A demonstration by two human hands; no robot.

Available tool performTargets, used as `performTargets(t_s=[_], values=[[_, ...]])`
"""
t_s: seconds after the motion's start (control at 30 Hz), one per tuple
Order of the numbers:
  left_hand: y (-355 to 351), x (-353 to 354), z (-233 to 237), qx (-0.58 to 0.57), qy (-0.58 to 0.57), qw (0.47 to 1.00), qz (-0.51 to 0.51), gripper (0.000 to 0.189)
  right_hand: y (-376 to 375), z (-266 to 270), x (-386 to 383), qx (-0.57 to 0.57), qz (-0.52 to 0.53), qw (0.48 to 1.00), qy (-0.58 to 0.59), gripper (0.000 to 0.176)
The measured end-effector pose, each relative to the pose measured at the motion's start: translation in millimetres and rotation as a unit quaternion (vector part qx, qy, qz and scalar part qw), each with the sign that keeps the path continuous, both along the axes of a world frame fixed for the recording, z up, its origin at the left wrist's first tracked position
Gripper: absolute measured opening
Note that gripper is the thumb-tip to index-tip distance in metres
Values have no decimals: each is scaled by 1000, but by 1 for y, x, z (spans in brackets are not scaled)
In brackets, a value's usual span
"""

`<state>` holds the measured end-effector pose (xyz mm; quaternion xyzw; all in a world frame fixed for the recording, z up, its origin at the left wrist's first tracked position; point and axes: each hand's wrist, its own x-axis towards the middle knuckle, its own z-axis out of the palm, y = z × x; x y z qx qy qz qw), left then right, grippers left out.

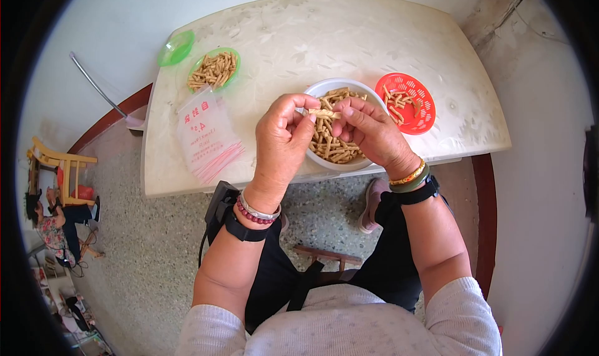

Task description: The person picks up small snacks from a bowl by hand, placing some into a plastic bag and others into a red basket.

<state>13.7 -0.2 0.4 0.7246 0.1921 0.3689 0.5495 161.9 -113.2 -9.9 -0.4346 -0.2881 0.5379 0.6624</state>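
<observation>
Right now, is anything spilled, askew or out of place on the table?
Nothing has spilled: the sticks sit inside the white bowl, green tub and red basket. Only the green lid looks odd, seemingly overhanging the far left corner of the table. Left hand and right hand pinch one stick.

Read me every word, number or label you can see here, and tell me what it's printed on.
"自封袋", in red, on the clear plastic bag on the table.
"4" plus one blurred character, just below on that bag.
Smaller red lines beneath: too small to read.
The stick pinched by left hand and right hand bears no text.
</observation>
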Motion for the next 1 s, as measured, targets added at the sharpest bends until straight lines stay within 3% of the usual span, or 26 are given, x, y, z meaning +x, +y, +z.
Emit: performTargets(t_s=[0.17,0.27,0.33,0.37,0.43,0.5,0.6,0.7,0.77,0.87,1.0], values=[[-1,-1,3,19,13,1000,14,18,2,-2,-1,28,-29,999,-1,12],[9,-9,12,193,60,971,131,30,4,-4,3,27,-82,991,-101,8],[19,-16,7,255,104,951,137,35,6,-4,0,-2,-209,942,-262,8],[23,-19,2,316,148,927,142,39,5,-2,-2,-1,-208,942,-262,8],[25,-22,-4,293,171,932,129,42,6,6,-7,28,-262,814,-518,11],[25,-24,-5,235,273,929,91,36,11,8,-14,44,-266,813,-516,14],[31,-21,-15,214,240,940,112,22,19,9,-21,115,-222,778,-577,15],[36,-18,-19,177,203,955,126,13,37,1,-31,110,-208,779,-581,15],[37,-16,-18,148,186,964,122,9,42,3,-33,83,-200,795,-566,13],[40,-17,-19,146,192,962,131,8,53,-8,-16,31,-250,861,-442,13],[43,-18,-20,156,181,961,139,7,42,-15,15,-52,-248,860,-443,12]])
